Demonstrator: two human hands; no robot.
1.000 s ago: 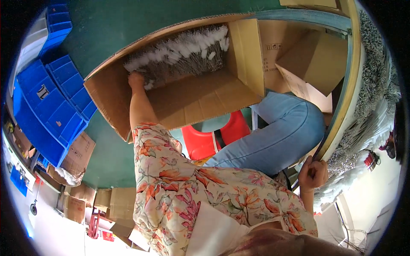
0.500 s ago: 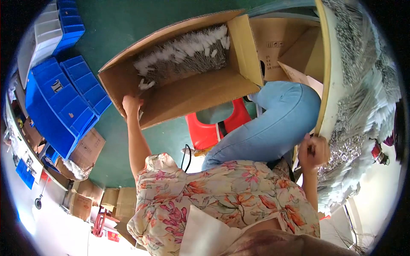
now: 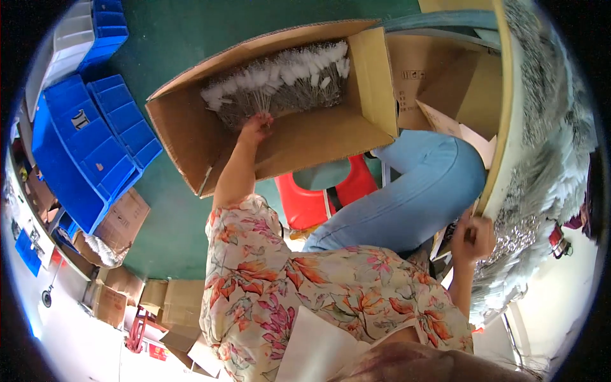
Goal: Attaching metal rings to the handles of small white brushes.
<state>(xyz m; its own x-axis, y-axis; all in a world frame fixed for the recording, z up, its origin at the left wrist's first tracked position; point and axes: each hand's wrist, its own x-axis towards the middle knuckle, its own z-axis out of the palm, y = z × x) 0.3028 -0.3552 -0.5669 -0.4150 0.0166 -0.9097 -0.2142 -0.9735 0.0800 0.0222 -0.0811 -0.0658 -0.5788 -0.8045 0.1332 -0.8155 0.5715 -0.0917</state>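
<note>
Inside an open cardboard box lies a heap of small wire-stemmed brushes with white bristle ends. My left hand reaches over the near side of the box, fingers closed round the wire ends of a bunch of brushes that fans out away from me. At the right, beside the table edge, my right hand is curled into a fist. Whatever it may hold is hidden by the fingers. Masses of similar brushes cover the table to its right.
A red stool stands below the box, beside my bent leg in jeans. Another open carton sits between the box and the pale table rim. Blue plastic bins are at the left, with more cartons near them.
My left hand has moved from the box's left wall rightward into the box and onto the brushes, whose stems now fan from it. The right hand stays by the table edge.
</note>
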